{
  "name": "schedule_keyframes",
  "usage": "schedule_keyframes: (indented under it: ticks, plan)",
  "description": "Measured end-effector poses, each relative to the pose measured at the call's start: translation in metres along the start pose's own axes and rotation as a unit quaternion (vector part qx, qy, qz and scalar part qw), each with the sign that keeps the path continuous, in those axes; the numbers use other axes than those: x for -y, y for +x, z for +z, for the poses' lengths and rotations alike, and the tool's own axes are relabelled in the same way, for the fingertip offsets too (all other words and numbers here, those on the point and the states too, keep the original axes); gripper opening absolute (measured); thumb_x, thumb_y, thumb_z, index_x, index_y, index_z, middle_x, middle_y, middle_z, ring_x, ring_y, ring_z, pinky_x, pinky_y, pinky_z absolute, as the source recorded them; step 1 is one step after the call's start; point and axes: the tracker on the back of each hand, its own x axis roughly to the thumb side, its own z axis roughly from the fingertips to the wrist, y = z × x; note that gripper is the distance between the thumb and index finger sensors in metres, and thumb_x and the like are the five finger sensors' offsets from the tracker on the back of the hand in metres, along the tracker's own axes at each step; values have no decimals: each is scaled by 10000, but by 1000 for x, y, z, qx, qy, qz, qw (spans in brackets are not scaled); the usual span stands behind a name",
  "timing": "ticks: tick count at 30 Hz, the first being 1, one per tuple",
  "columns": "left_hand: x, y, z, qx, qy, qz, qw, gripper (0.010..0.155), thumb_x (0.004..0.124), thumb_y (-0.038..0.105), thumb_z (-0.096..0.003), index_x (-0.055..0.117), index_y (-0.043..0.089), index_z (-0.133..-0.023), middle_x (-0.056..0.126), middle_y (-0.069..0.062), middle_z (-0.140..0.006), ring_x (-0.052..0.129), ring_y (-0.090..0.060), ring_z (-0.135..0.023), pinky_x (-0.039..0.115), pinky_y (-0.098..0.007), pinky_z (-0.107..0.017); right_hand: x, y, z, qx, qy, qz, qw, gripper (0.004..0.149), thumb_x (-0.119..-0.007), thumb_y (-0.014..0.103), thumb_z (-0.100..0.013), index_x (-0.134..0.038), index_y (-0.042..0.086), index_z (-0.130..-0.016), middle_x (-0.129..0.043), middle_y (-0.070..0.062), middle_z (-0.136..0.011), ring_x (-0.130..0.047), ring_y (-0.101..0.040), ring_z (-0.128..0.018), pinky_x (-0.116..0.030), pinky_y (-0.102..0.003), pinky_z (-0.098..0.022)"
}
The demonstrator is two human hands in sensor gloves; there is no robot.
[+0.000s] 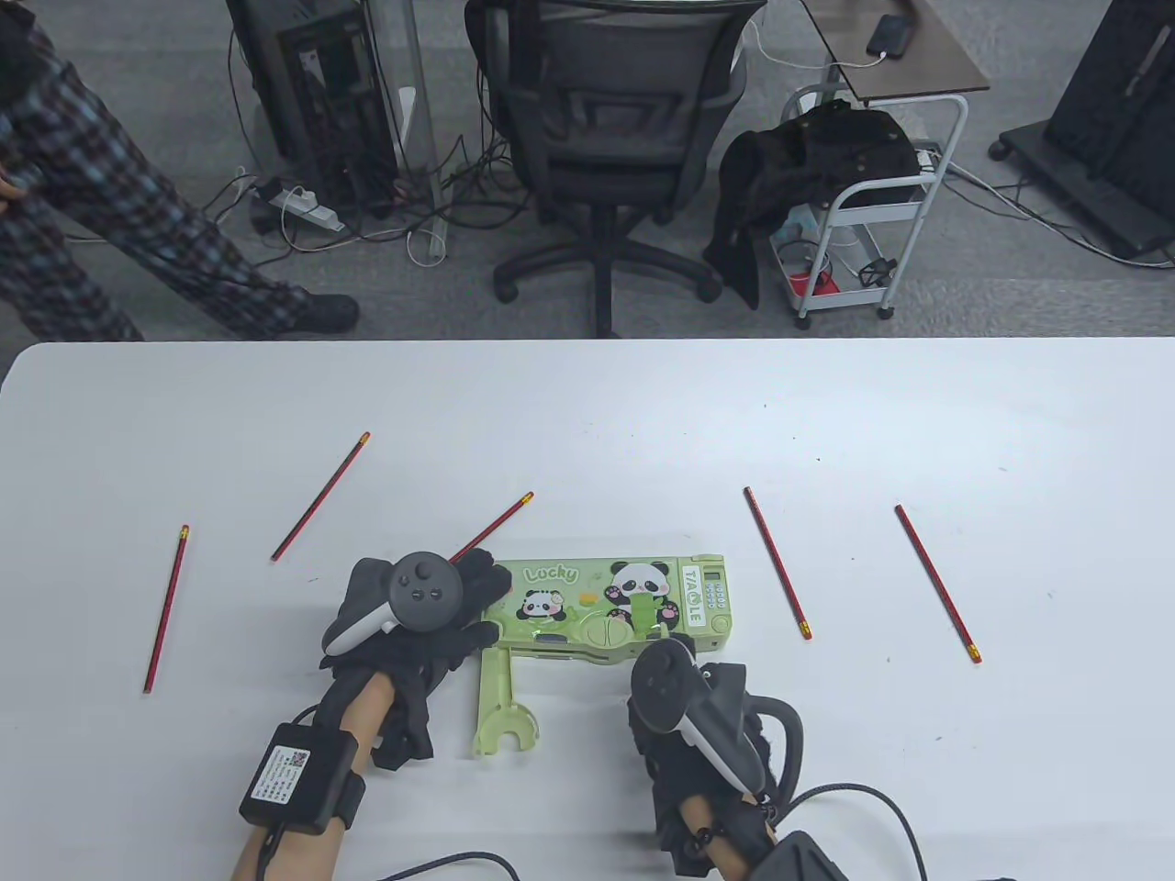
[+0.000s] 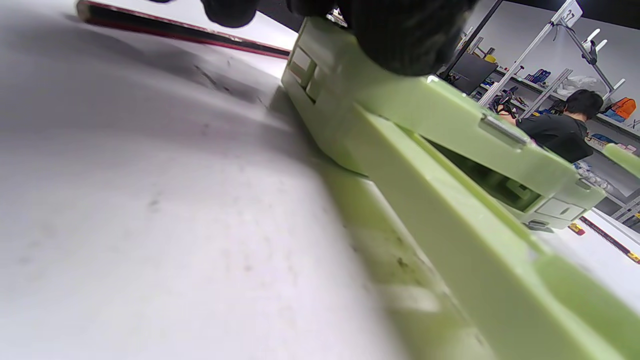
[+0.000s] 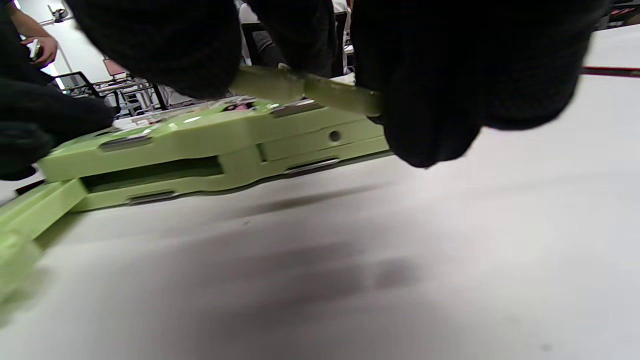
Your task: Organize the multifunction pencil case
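The case (image 1: 613, 601) lies flat on the white bench (image 1: 918, 413), long axis left to right, a green tray (image 1: 500, 702) jutting from its near edge. The left hand (image 1: 422, 610) presses its left end with straight fingers; the right hand (image 1: 684, 684) pinches a raised flap at its near-right edge. Five pencils (image 1: 776, 562) lie around the case; behind it stands an office chair (image 1: 610, 138).

The left hand (image 1: 418, 615) covers the left end of the pencil case (image 1: 615, 601). The right hand (image 1: 684, 711) hides its front edge, so the fingers' grip is unclear.
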Motion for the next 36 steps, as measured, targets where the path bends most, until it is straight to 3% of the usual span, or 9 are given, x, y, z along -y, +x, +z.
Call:
schedule_keyframes:
  ticks: [13, 28, 36]
  plan:
    - [0, 1, 0, -1, -2, -4, 1000, 648, 711, 364, -544, 428, 301, -1123, 313, -28, -1244, 437, -449, -1146, 433, -706, -744, -31, 83, 3, 84, 64, -4, 994, 707, -767, 453, -543, -630, 3, -1070, -797, -395, -880, -1010, -495, -609, -905, -579, -458]
    - [0, 1, 0, -1, -5, -3, 1000, 644, 702, 369, -548, 420, 305, -1124, 305, -31, -1244, 432, -451, -1146, 432, -705, -745, -40, 114, 5, 120, 55, 27, 991, 665, -747, 487, -546, -741, 3, -1001, -861, -350, -841, -1043, -458, -573, -923, -553, -440]
    - [0, 1, 0, -2, -7, -5, 1000, 643, 699, 367, -550, 417, 304, -1124, 301, -31, -1244, 432, -449, -1145, 432, -703, -746, -46, 123, 8, 147, 9, 78, 986, 646, -727, 505, -546, -786, 14, -962, -894, -292, -817, -1047, -433, -574, -920, -537, -447]
